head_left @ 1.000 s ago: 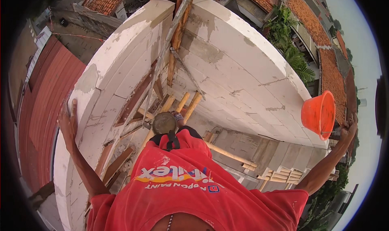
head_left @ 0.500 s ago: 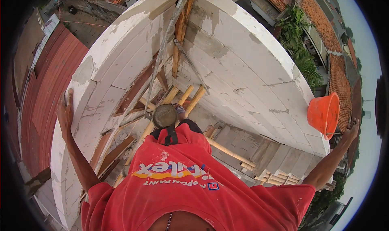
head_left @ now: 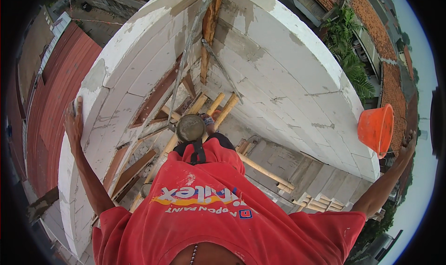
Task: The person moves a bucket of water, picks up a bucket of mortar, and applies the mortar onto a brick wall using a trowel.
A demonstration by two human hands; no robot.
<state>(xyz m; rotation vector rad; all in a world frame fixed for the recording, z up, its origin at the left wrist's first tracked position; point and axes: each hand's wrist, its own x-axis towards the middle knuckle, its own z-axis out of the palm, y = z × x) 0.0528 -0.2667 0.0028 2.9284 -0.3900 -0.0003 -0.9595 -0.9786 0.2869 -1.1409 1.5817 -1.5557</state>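
Compared with a second ago, the right hand (head_left: 407,146) has opened: its fingers, then curled beside the orange bucket (head_left: 373,129), now spread apart from it. The view has shifted slightly, too.

At far left, beyond the wall, lies a red ribbed roof (head_left: 62,107). The left hand (head_left: 74,126) rests against the outer edge of the pale left block wall (head_left: 121,69), its fingers extended, holding nothing. In the middle, a slanting metal pole (head_left: 191,42) runs past an upright timber (head_left: 210,30), and below them a round grey vessel (head_left: 190,127) shows in front of the red shirt (head_left: 200,218), near light wooden poles (head_left: 226,112). The right block wall (head_left: 278,83) curves outward; at its top edge, near its right end, sits the bucket. It is just left of the right hand's fingers, which are wide and empty, with a narrow gap between.
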